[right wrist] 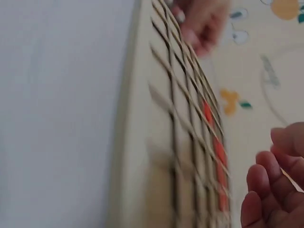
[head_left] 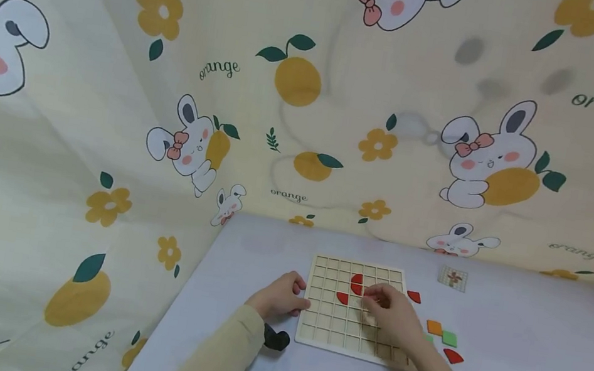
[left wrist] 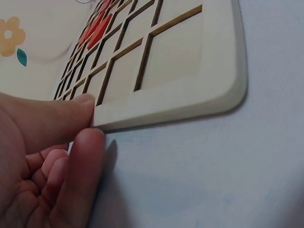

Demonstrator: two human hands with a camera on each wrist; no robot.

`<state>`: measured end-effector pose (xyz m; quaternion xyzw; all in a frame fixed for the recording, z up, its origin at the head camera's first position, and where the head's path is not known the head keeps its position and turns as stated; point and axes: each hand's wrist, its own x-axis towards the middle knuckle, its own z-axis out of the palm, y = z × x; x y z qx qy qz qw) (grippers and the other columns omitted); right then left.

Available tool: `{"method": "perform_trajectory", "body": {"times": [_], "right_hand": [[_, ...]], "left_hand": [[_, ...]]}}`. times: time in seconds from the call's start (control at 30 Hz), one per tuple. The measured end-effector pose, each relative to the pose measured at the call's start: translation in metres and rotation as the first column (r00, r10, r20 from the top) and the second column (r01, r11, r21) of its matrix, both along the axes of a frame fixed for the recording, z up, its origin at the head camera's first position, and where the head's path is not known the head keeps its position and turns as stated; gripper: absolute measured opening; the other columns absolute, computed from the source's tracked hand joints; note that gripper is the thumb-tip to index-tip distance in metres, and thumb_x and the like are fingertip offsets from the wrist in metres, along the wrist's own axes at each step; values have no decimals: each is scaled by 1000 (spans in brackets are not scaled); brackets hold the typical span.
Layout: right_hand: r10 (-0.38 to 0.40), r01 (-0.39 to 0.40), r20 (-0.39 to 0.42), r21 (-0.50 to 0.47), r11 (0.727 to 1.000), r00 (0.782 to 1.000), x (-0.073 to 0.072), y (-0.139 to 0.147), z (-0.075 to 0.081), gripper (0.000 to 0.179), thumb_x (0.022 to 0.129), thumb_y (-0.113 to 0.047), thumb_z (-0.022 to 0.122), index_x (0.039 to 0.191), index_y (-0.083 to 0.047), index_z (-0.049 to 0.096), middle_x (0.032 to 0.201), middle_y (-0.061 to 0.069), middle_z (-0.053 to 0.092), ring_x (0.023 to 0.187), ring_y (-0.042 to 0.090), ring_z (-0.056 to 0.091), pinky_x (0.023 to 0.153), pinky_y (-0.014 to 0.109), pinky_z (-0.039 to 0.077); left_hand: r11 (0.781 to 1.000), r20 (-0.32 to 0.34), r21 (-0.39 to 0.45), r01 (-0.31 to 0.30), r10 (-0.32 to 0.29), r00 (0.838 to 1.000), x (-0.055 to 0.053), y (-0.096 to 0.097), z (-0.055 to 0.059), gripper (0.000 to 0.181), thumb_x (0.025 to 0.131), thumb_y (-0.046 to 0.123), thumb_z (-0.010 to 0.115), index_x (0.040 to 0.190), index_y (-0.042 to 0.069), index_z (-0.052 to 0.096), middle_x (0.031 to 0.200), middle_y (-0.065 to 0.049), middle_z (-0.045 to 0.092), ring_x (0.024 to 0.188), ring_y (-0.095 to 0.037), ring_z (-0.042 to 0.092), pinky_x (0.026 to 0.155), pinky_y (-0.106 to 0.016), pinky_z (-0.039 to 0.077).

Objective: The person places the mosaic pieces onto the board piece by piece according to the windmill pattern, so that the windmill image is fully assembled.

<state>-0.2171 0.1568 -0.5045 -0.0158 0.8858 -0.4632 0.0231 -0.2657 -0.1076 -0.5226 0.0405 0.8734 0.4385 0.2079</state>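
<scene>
A pale wooden grid board (head_left: 321,338) lies on the table, with three red quarter-round pieces in its cells: an upper one (head_left: 357,278), one just below it (head_left: 356,289), and a lower-left one (head_left: 342,298). My left hand (head_left: 280,296) pinches the board's left edge; in the left wrist view the thumb (left wrist: 71,116) lies on the rim and the index finger is against its side. Over the board's right half is my right hand (head_left: 390,313), fingertips drawn together beside the red pieces. In the right wrist view its thumb (right wrist: 289,137) meets the fingers; I cannot tell whether they hold a piece.
Right of the board lie loose pieces: a red quarter-round (head_left: 414,297), an orange square (head_left: 434,327), a green square (head_left: 449,339) and another red quarter-round (head_left: 453,357). A small patterned card (head_left: 452,278) lies farther back. A printed curtain (head_left: 340,122) hangs behind the table (head_left: 535,358).
</scene>
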Motion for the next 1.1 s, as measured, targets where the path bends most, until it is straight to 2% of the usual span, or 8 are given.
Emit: {"method": "perform_trajectory", "body": {"times": [0.1,0.17,0.3,0.43,0.67,0.77,0.93,1.1], "right_hand": [[6,-4,-29,70,998,1000,10,35,10,29,95,-26,63,115,-5,61,94,4,62,82,19,54,66,31,46],[-11,13,-19,111,994,1000,16,62,11,35,95,-31,62,118,-5,59,95,4,62,83,20,55,65,31,47],[-58,44,73,183,982,996,31,109,6,50,95,-43,59,124,-3,55,101,6,63,88,22,57,67,31,48],[-86,52,167,198,979,982,42,139,0,60,92,-49,60,125,1,54,102,7,63,88,22,57,66,31,50],[-101,56,258,175,983,961,49,156,-12,63,89,-47,66,123,4,54,98,3,64,88,20,57,71,33,50],[-112,69,297,149,986,948,52,159,-18,67,86,-49,69,123,5,54,98,3,64,88,20,55,70,32,49],[-93,51,294,146,988,951,52,158,-21,73,80,-54,73,122,3,55,101,6,62,91,23,51,70,31,48],[-79,24,301,181,983,950,51,155,-23,70,77,-54,75,118,0,57,100,7,59,92,25,49,71,32,46]], "left_hand": [[1000,-2,17,-5,5,1000,2,1,1,35,85,17,76,108,10,51,97,-7,48,69,-15,59,68,-30,44],[999,0,32,-7,7,1000,3,2,1,35,84,15,76,108,10,51,97,-7,48,68,-15,59,67,-29,45],[998,3,55,6,-6,1000,3,3,1,35,84,13,76,108,10,51,98,-7,47,69,-15,59,66,-28,46],[999,-8,35,11,-11,1000,2,2,2,35,85,15,76,108,11,51,97,-7,47,68,-14,59,67,-29,44],[1000,7,28,-2,2,1000,2,-2,2,35,84,17,76,108,11,51,97,-6,48,69,-15,59,69,-30,44],[1000,14,19,-2,2,1000,3,-2,0,35,84,18,77,108,12,51,97,-6,48,69,-15,59,69,-31,44],[1000,-12,-11,1,-1,1000,2,-1,-1,35,85,20,76,110,13,51,99,-5,48,71,-14,59,72,-31,43],[1000,-17,-6,7,-8,1000,1,-1,-2,36,86,19,75,112,12,50,101,-5,47,71,-14,59,70,-29,45]]}}
